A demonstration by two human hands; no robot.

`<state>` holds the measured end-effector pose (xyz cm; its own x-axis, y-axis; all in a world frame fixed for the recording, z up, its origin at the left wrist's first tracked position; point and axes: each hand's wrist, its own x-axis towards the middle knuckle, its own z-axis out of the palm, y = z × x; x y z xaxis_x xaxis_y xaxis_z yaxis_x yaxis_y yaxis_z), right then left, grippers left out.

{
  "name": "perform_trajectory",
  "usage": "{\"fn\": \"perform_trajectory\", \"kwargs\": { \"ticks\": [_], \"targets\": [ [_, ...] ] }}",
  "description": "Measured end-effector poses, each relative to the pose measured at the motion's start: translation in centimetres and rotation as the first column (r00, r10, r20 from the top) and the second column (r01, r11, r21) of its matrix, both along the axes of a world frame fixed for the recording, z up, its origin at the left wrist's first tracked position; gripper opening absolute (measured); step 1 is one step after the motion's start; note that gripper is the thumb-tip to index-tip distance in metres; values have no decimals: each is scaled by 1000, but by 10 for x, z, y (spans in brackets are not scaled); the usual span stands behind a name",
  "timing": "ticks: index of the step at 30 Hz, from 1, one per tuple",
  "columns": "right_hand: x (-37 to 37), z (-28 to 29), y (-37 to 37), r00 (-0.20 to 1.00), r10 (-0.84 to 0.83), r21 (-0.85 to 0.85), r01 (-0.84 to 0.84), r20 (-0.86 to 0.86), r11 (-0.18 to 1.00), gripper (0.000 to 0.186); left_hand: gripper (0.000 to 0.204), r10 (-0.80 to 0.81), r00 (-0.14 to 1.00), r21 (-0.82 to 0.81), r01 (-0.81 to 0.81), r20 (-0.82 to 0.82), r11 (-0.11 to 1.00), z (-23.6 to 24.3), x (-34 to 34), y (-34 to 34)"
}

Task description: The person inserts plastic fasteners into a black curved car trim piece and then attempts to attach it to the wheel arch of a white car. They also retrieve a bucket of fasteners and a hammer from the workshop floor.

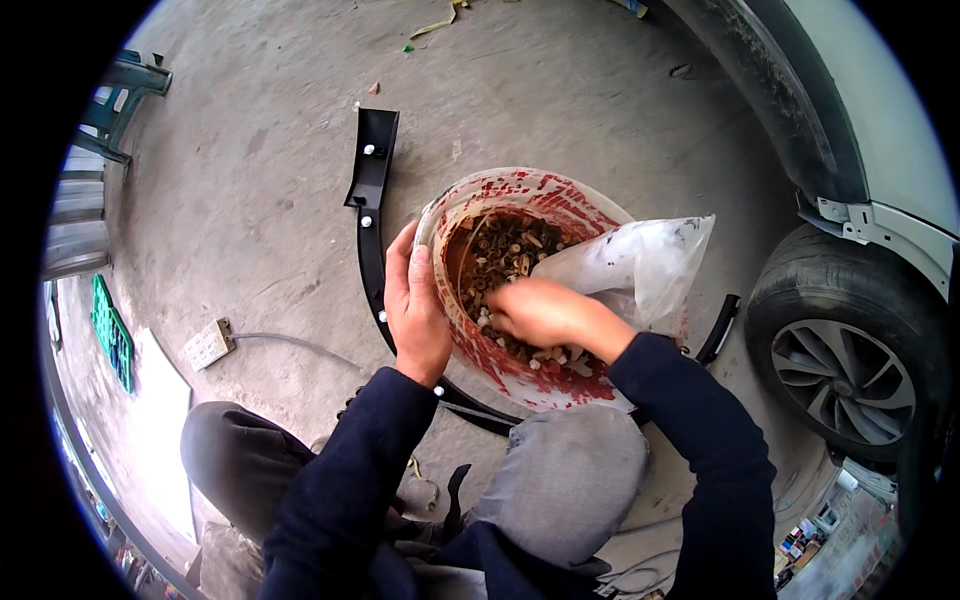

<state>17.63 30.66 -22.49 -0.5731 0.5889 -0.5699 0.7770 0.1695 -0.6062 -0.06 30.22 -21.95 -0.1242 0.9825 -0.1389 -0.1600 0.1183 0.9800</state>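
Note:
A white bucket (600, 192) streaked with red stands tilted in front of my knees. My left hand (413, 310) grips its left side, thumb on the rim and fingers around the outer wall. Inside lies a pile of small mixed fasteners (505, 245), brown, black and white, seemingly clips and screws. My right hand (550, 315) reaches into this pile; motion blurs it and its fingertips are hidden among the pieces. A whitish plastic bag (645, 265) sticks out over the bucket's right rim. Behind and around the bucket curves a black wheel-arch trim (372, 250) with white clips along it.
A car wheel (845, 370) and light-coloured bodywork (890, 120) stand close on the right. On the left are a power socket block (208, 345) with its cable, a green plastic piece (112, 335), a white panel (165, 430) and a dark green stool (125, 95).

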Motion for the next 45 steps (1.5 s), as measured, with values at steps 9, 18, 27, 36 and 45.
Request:
{"fn": "perform_trajectory", "kwargs": {
  "ticks": [9,18,27,36,45],
  "targets": [
    [-11,-70,-14,972,167,478,-227,165,848,23,45,-21,1000,-5,21,2,1000,-3,2,1],
    [8,-30,-40,967,219,341,-252,134,905,16,44,-6,1000,10,6,7,1000,-5,3,1],
    [0,-23,-17,984,133,-12,-132,121,991,20,45,-9,1000,-15,9,26,1000,2,4,1],
    [3,-11,-17,995,92,-19,-91,27,996,21,45,-2,999,-18,3,47,1000,0,4,0],
    [1,-78,17,985,-163,678,82,57,731,20,46,-17,999,-31,18,51,999,1,6,1]
  ]
}}
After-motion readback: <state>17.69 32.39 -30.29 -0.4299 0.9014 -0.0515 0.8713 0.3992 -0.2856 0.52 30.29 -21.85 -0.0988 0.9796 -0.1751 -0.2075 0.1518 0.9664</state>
